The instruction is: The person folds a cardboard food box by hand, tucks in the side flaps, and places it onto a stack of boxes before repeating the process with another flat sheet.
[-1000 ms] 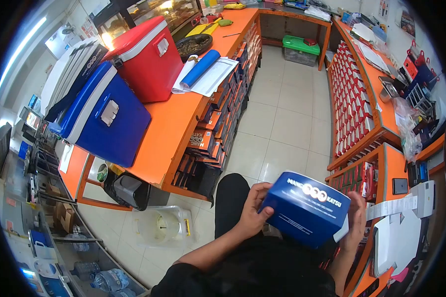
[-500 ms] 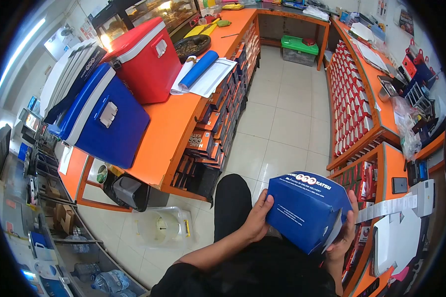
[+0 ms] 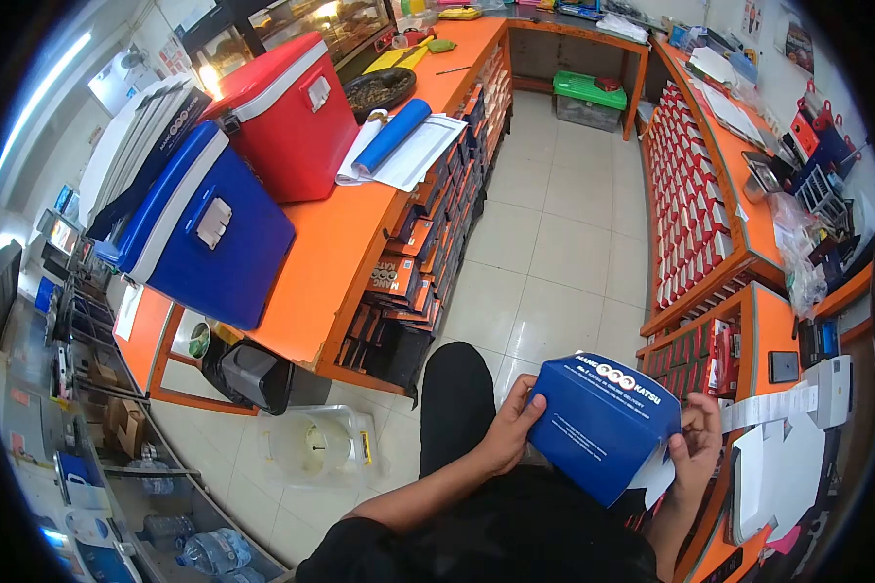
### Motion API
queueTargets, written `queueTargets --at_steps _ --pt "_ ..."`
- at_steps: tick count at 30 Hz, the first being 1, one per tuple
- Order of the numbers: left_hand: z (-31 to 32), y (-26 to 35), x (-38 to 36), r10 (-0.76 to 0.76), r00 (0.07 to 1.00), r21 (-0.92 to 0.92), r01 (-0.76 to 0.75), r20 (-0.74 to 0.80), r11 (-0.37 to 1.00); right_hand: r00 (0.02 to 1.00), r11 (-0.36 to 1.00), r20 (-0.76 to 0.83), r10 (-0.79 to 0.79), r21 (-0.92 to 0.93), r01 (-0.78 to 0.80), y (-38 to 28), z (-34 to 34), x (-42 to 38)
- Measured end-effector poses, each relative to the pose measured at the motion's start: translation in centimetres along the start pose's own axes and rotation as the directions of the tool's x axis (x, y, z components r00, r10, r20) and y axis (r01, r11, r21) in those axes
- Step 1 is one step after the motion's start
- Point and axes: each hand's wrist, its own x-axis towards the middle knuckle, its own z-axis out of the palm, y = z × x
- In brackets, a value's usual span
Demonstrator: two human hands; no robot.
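Observation:
A blue cardboard food box (image 3: 603,428) with white lettering is above my lap, tilted, with a white inner flap showing at its lower right. My left hand (image 3: 507,428) grips the left side, the thumb on the printed face and the other fingers partly hidden behind. At the right end, my right hand (image 3: 695,447) has its fingers bent and its thumb against the box's edge by the flap. Part of its grip is hidden.
On the orange counter (image 3: 311,291) at left stand a blue cooler (image 3: 199,233) and a red cooler (image 3: 292,126). A clear plastic bin (image 3: 321,447) sits on the floor. To the right, shelves (image 3: 690,194) hold stacked boxes; a phone (image 3: 784,366) lies nearby.
The box has turned slightly and lowered at its right end. My right hand has shifted right and its fingers have curled away from the box's side.

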Motion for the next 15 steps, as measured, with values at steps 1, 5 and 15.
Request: queueTargets --at_steps 1,5,15 --pt "-0.1 -0.1 0.0 0.002 1.0 -0.001 -0.002 -0.002 1.0 0.993 0.994 0.057 0.105 -0.033 -0.103 -0.3 -0.4 0.1" --pt "-0.1 0.4 0.1 -0.039 0.999 0.04 0.039 -0.004 0.998 0.961 0.972 0.156 0.227 -0.09 -0.215 -0.7 -2.1 0.5" --pt "0.9 1.2 0.1 -0.249 0.968 0.032 0.248 0.033 0.968 0.992 0.991 0.045 0.12 -0.067 -0.117 -0.2 -2.1 0.6"
